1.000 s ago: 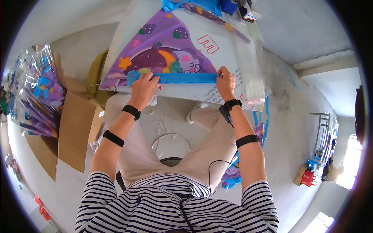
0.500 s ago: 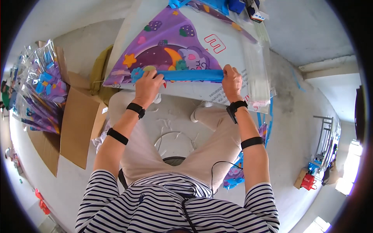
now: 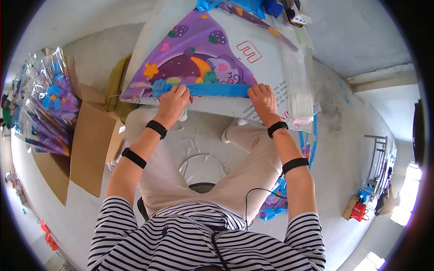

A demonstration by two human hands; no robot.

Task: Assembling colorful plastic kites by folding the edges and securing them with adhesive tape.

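Observation:
A purple triangular printed sheet (image 3: 178,47), kite-like, with a moon, stars and strawberries on it, lies on the white board before me. Along its near edge runs a flat blue strip (image 3: 217,90). My left hand (image 3: 173,105) is closed on the strip near its left end, fingertips bent over it, beside a blue flower print. On the strip's right end my right hand (image 3: 263,103) is likewise closed, at the sheet's right corner. The undersides of my fingers are hidden.
Clear plastic sleeves (image 3: 298,97) lie along the board's right side. Blue and dark items (image 3: 273,7) sit at its far edge. At left stands an open cardboard box (image 3: 92,144) beside purple-and-blue packs (image 3: 54,99) in clear wrap. White scraps (image 3: 194,144) litter the floor.
My right hand has shifted left and slightly down, drawing in along the strip's right end. My left hand has moved only a little.

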